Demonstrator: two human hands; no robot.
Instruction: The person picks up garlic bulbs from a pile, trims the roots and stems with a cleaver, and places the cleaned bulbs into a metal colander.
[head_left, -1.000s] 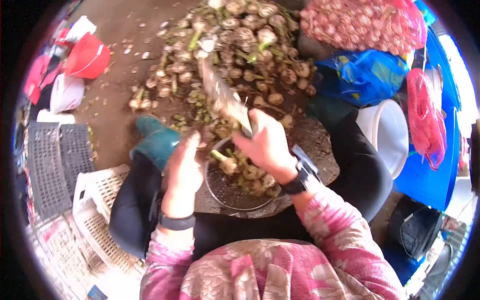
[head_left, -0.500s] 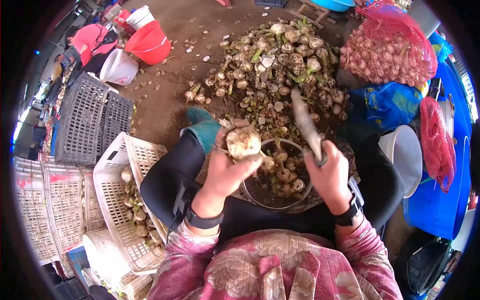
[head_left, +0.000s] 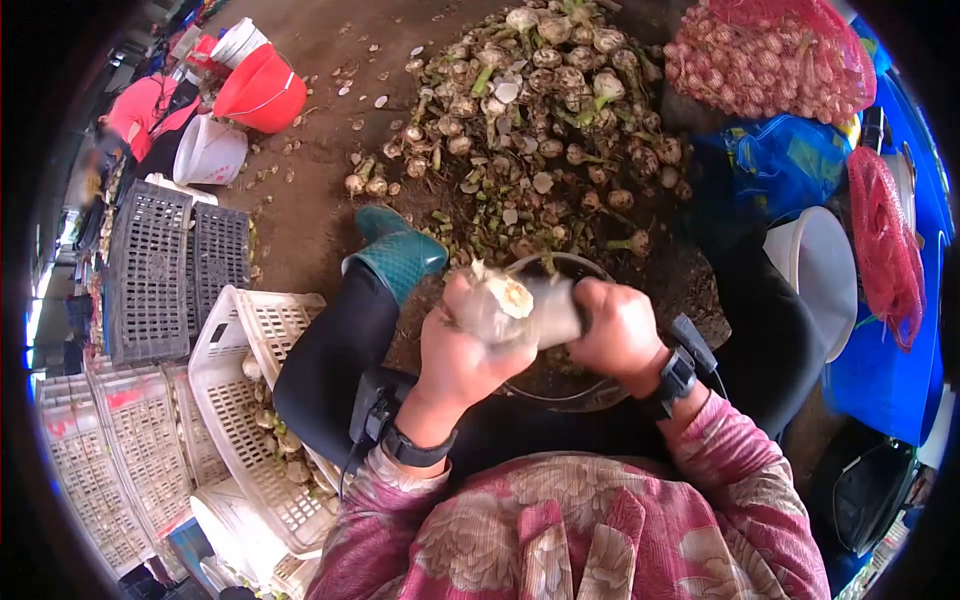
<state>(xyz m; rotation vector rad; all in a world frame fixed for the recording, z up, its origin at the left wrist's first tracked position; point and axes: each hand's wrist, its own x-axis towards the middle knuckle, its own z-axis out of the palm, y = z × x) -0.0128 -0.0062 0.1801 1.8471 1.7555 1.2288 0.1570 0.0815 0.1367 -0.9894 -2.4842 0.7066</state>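
My left hand (head_left: 455, 355) grips a large, pale, soil-marked bulb (head_left: 512, 298) with a cut face toward me. In my right hand (head_left: 622, 335) is a knife, closed in by the fingers at its dark handle. The knife's broad blade (head_left: 556, 312), smeared by motion, lies against the bulb's right side; where its edge meets the bulb I cannot make out. Below both hands a round metal basin (head_left: 570, 402) stands between my knees, mostly covered by them. Past it spreads a heap of bulbs with stems and trimmings (head_left: 560, 90).
White plastic crates (head_left: 235, 400) stand at my left, one holding bulbs, near dark crates (head_left: 150, 270). Red (head_left: 262, 90) and white buckets (head_left: 212, 150) and a person in pink (head_left: 140, 110) are farther left. A red net sack of bulbs (head_left: 765, 70) and a white bucket (head_left: 825, 270) stand right.
The knife has come down and left from its raised position onto the bulb. My right hand has closed in on my left. The view has shifted slightly.
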